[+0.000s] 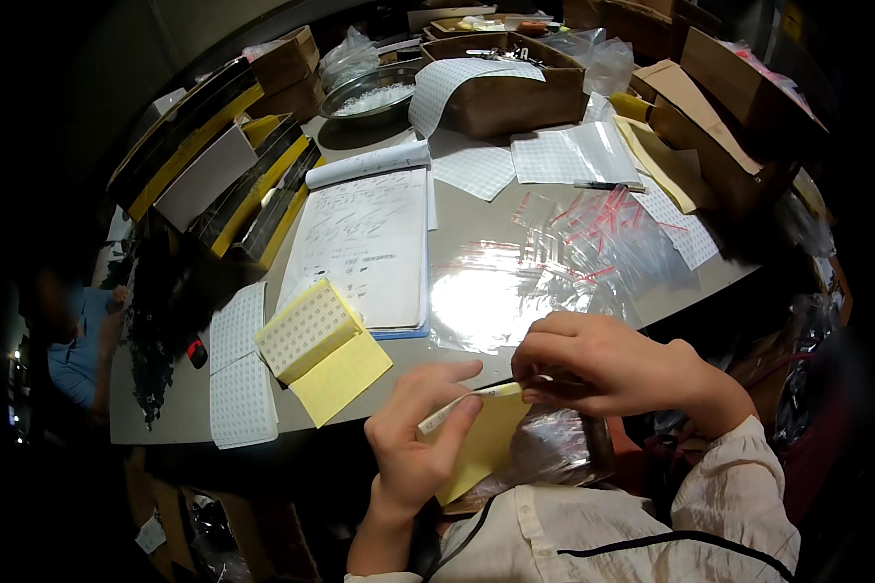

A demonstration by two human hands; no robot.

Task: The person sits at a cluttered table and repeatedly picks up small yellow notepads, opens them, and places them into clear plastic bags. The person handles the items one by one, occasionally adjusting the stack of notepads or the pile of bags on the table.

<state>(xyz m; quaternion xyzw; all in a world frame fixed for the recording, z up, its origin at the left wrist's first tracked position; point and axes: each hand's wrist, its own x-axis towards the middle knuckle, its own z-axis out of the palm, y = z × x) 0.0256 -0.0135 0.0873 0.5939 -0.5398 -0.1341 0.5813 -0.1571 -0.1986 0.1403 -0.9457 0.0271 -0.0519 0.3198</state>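
Note:
My left hand [413,428] grips a yellow sticker sheet [486,449] above my lap, thumb and fingers closed on its bent upper edge. A narrow printed strip shows along that edge. At its right end, the fingers of my right hand [598,364] are pinched together; what lies between the fingertips is hidden. Beneath the sheet, shiny clear plastic bags [552,449] lie in a brown box. On the table to the left are a folded yellow sticker sheet [345,374] and white sticker sheets [238,384].
An open notepad [360,253] lies mid-table. Zip bags with red seals [593,228] spread right of it, near a pen [608,186]. Cardboard boxes [506,102] and a bowl of small white pieces [369,97] stand behind. Black-yellow bins [248,185] and another person [83,345] are left.

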